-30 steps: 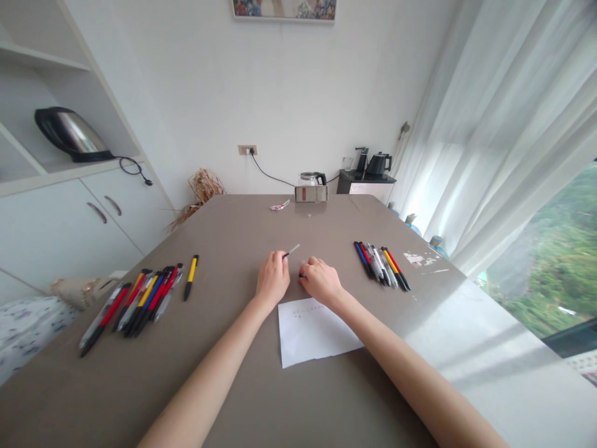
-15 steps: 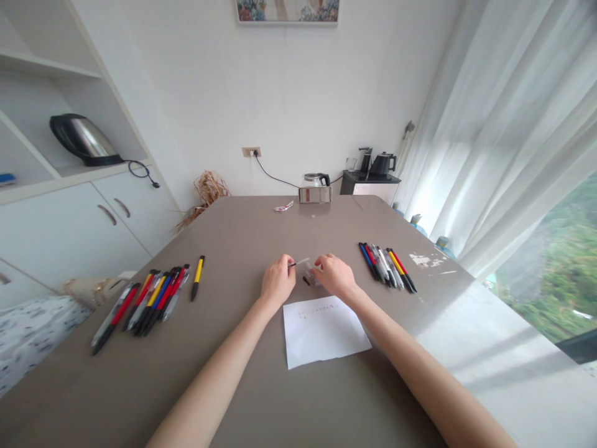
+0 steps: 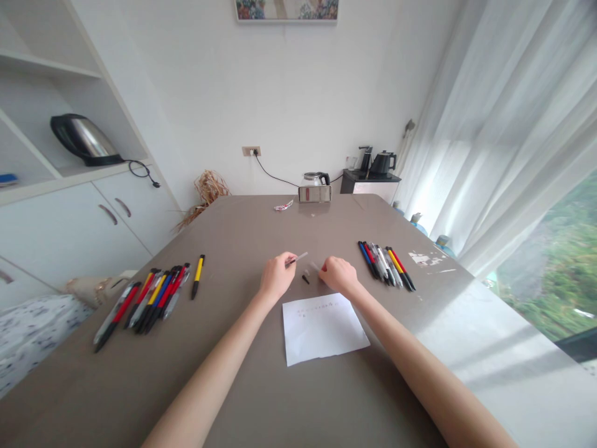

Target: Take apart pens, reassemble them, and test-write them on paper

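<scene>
My left hand (image 3: 277, 275) pinches a thin pen refill (image 3: 300, 256), dark near the fingers and whitish toward its far end, which points up and to the right. A short way to the right, my right hand (image 3: 340, 274) is closed around a clear piece (image 3: 314, 266), which looks like a transparent pen barrel; most of it is hidden by the fingers. Between the hands a small black pen part (image 3: 305, 279) lies on the table. Just below them is a white sheet of paper (image 3: 326, 333) with a row of small marks near its top.
Several pens (image 3: 153, 298) lie in a row at the left, with a yellow-and-black pen (image 3: 198, 277) apart from them. Another group of pens (image 3: 386, 264) is at the right. A glass pot (image 3: 315, 188) stands at the table's far edge.
My hands have moved apart, the right one slightly to the right. The refill has come away from the clear piece, and the small black part now shows plainly between them.
</scene>
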### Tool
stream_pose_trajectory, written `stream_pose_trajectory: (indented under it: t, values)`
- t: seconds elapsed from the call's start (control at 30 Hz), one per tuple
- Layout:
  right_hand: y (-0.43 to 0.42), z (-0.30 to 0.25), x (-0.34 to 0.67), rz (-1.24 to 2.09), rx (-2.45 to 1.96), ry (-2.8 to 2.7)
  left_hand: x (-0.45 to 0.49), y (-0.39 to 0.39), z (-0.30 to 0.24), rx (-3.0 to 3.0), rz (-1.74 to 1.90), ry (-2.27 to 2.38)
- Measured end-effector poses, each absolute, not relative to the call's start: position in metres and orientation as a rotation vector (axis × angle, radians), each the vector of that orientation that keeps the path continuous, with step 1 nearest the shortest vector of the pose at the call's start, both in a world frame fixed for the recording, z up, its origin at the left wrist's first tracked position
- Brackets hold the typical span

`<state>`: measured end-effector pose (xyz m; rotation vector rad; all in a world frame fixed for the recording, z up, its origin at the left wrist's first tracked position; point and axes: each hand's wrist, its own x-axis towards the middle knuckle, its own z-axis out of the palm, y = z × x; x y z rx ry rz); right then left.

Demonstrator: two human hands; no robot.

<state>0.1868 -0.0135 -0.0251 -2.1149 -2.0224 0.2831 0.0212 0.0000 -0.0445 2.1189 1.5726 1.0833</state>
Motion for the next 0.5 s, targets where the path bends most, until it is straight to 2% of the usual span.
stream_pose_trajectory:
  t: [0.2, 0.37, 0.5]
  values:
    - [-0.009, -0.026, 0.19, 0.351, -2.045, -1.96, 0.023, 0.006, -0.045, 1.901, 1.024, 1.482]
    - [-0.01, -0.027, 0.179, 0.466, -1.707, -1.87, 0.024, 0.01, -0.05, 1.83, 1.027, 1.374]
    - [-0.015, -0.026, 0.168, 0.569, -1.452, -1.932, 0.024, 0.012, -0.049, 1.731, 1.167, 1.284]
